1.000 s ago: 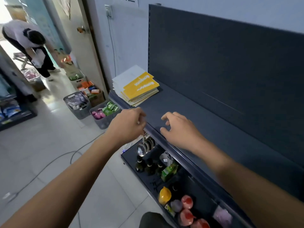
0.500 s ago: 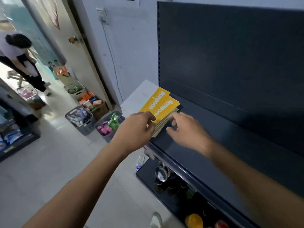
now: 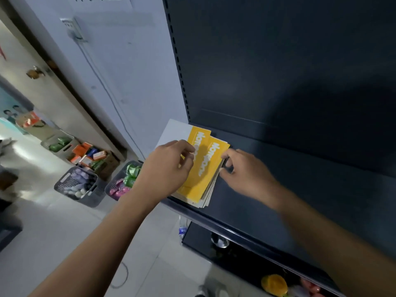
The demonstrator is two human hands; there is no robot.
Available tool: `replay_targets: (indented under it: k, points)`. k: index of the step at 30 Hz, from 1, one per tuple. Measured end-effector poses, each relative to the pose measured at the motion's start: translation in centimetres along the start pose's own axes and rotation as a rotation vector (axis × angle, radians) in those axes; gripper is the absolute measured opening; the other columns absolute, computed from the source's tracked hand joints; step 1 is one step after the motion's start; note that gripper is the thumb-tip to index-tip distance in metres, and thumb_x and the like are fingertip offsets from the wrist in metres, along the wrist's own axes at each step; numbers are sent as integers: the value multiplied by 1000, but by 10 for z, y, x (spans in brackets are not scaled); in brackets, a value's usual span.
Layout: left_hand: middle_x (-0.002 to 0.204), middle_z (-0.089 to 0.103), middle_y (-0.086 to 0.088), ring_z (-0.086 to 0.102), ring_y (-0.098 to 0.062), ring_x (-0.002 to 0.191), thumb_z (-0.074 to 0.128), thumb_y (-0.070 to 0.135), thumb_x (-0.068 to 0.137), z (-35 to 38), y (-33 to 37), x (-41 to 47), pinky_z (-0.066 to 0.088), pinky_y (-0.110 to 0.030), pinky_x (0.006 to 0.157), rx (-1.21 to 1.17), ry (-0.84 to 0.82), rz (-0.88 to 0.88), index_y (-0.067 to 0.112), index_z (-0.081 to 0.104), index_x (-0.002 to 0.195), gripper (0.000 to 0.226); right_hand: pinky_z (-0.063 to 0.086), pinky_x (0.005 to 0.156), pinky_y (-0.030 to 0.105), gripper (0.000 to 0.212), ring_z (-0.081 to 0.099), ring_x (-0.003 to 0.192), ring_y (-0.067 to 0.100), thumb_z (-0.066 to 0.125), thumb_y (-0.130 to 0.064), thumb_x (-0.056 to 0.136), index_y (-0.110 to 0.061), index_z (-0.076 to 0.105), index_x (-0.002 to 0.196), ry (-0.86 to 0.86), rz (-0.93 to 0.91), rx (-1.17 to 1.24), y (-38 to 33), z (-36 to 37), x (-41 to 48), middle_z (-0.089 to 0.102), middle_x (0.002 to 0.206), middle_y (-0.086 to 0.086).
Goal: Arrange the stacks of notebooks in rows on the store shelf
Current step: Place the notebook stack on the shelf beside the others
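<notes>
The stack of notebooks (image 3: pixel 203 174) lies fanned at the left end of the shelf (image 3: pixel 278 189), so the left hand (image 3: pixel 169 168), curled onto its top, and the right hand (image 3: pixel 244 170), hooked round its right edge, had best squeeze inward together, squaring it before lifting.

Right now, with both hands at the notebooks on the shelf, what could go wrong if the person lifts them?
1. The stack of notebooks is fanned and uneven, with two yellow covers skewed on top. With the left hand and right hand holding only its sides, loose notebooks may slide out.
2. The stack lies at the shelf's front edge, so a slipped notebook would probably drop to the floor, near the basket.
</notes>
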State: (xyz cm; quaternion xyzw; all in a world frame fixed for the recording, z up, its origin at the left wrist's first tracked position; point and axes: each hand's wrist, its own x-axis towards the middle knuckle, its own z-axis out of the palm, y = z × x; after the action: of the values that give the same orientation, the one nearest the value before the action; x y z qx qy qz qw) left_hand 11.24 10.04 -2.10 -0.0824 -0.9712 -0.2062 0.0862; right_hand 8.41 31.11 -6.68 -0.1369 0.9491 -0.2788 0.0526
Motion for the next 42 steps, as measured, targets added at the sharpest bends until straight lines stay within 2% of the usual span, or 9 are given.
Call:
replay_targets:
  k: [5,10,15,21,26,31,34,38,42]
  points:
    - [94,65,16,61,-3,79,56,28,95,6,-30,21,52,-31,74,-51,-18,54,28,66,106,15,49,79,36,35,58,95,17,56,-36,93,-25,55,127,-3,125,-32,-5,3,6,55,104,-10]
    - [96,67,10,60,-13,76,57,25,94,7,-68,49,52,-37,75,-89,-60,130,24,66,106,15,53,81,42,33,61,96,20,56,-38,91,-28,54,123,49,298,-79,-27,10,16,59,107,-7]
    - [93,59,12,55,-8,71,55,26,96,4,-108,69,47,-30,65,-121,-82,126,25,66,106,16,54,80,42,33,62,95,19,54,-38,92,-25,51,122,90,515,-68,-55,27,23,63,104,-7]
    - [111,54,-1,62,-27,85,51,29,97,1,-136,71,44,-34,66,-41,-85,95,16,59,117,25,53,85,42,47,61,104,27,55,-45,93,-17,50,131,137,743,-3,-77,51,22,63,113,1]
    - [127,50,-11,61,-39,101,49,47,98,11,-141,83,38,-36,70,-17,-211,-10,7,41,132,53,52,78,39,53,62,98,25,52,-55,94,-11,55,123,169,800,34,-77,57,30,64,103,2]
    - [115,52,-2,59,-27,91,49,50,95,14,-133,84,44,-37,71,-16,-312,44,15,49,126,46,47,65,34,39,62,85,21,54,-54,94,-15,58,100,157,796,57,-78,56,37,65,93,3]
    - [114,51,-2,50,-21,84,51,45,95,17,-129,84,41,-35,69,-18,-327,43,15,49,127,44,46,68,34,39,62,94,24,57,-49,94,-14,55,112,185,771,68,-82,58,39,64,101,5]
    - [108,52,-1,52,-21,84,55,41,91,18,-125,81,38,-31,69,-33,-344,9,16,52,117,37,51,76,38,37,61,99,25,58,-42,94,-14,53,118,246,693,59,-93,62,40,58,114,3]
    - [85,50,6,46,-12,71,58,41,89,15,-129,89,29,-26,54,-40,-362,-31,17,49,104,30,55,77,40,32,62,90,26,55,-41,95,-15,53,113,215,650,18,-104,70,45,59,104,3]
